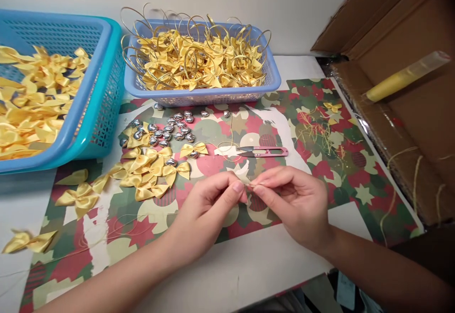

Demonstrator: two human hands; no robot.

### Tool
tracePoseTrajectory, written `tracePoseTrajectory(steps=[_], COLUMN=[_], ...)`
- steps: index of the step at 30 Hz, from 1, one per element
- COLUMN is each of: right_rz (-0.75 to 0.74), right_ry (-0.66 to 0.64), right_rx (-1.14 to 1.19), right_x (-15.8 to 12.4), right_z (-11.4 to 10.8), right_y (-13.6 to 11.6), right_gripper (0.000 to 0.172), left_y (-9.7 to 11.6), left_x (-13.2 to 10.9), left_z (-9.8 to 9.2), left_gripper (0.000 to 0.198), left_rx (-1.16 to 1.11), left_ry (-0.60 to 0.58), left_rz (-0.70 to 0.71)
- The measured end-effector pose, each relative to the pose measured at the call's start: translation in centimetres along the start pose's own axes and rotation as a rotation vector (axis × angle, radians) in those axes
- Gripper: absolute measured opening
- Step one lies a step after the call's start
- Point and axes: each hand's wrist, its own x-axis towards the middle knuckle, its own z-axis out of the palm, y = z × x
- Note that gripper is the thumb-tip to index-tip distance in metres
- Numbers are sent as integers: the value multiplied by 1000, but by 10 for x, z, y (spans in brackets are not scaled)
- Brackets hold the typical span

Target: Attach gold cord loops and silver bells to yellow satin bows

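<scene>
My left hand (209,204) and my right hand (302,204) meet fingertip to fingertip above the patterned sheet. Both are closed in a pinch on a thin yellow thread (250,184), of which only a short piece shows between the fingers. Just beyond them lie pink-handled thread snips (253,151), blades pointing left. Beside the snips, a loop of thread runs up to a single silver bell (226,113). Left of my hands is a heap of yellow satin bows (147,168), with several small silver bells (179,136) behind it. One bow (194,149) has a bell against it.
A blue basket (213,96) at the back holds yellow bows and gold wire loops. Stacked baskets (83,128) at left hold more bows. Thread scraps (316,130) lie at right, by a cardboard box (398,57) with a yellow tube (401,78) sticking out.
</scene>
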Motion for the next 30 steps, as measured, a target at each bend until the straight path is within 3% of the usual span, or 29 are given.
tracePoseTrajectory(steps=[10, 17, 30], right_rz=[-71, -43, -12], right_ry=[-19, -35, -11], right_rx=[-27, -7, 13], right_x=[-2, -4, -3], right_z=[1, 1, 0], right_y=[0, 3, 3], right_gripper=[20, 18, 21], left_y=[-8, -12, -5], left_x=[-2, -5, -4], left_z=[1, -1, 0], left_gripper=[39, 28, 31], left_rx=[-38, -18, 75], left_ry=[-30, -85, -55], left_rz=[31, 9, 55])
